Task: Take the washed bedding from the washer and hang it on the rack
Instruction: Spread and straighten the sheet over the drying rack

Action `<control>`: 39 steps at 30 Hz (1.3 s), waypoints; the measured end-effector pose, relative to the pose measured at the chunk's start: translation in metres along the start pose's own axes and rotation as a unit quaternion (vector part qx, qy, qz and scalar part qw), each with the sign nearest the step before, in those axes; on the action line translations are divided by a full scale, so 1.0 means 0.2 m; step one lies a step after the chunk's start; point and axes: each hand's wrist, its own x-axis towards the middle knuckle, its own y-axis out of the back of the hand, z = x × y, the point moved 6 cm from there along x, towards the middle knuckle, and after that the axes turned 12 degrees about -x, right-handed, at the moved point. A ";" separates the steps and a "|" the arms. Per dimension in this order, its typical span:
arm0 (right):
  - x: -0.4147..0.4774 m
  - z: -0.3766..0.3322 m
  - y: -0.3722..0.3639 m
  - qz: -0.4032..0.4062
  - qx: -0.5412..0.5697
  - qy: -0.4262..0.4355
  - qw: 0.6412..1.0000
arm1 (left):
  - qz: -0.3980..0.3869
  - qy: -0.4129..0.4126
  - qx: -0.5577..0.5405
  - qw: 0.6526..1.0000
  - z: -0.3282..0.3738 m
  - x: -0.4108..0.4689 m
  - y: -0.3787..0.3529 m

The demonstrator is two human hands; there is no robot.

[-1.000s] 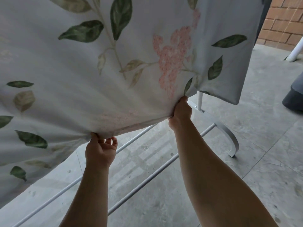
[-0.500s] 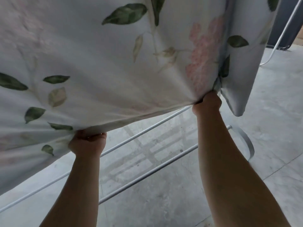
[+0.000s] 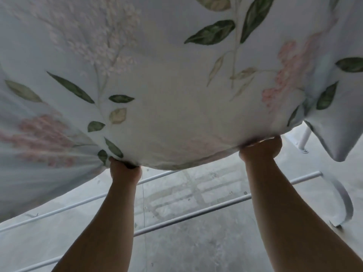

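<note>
A white bedding sheet [image 3: 167, 95] printed with green leaves and pink flowers fills the upper part of the head view, stretched out above me. My left hand [image 3: 125, 171] grips its lower hem at the left. My right hand [image 3: 261, 148] grips the same hem at the right, and the hem sags slightly between them. A loose corner of the sheet hangs down at the far right. Below the sheet, the white rails of the drying rack [image 3: 196, 214] run across, with a curved foot at the right.
Grey concrete floor [image 3: 196, 248] lies under the rack. The sheet hides everything above and beyond the hem. A white upright tube of the rack [image 3: 303, 138] shows by the hanging corner.
Both hands have lifted the hem higher and spread it wider. The view has tilted down, so the brick wall and dark objects at the right are out of sight.
</note>
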 end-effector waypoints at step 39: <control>-0.33 1.17 -0.26 -0.084 -0.181 -0.096 0.975 | -0.030 -0.058 -0.154 0.986 0.83 0.14 0.36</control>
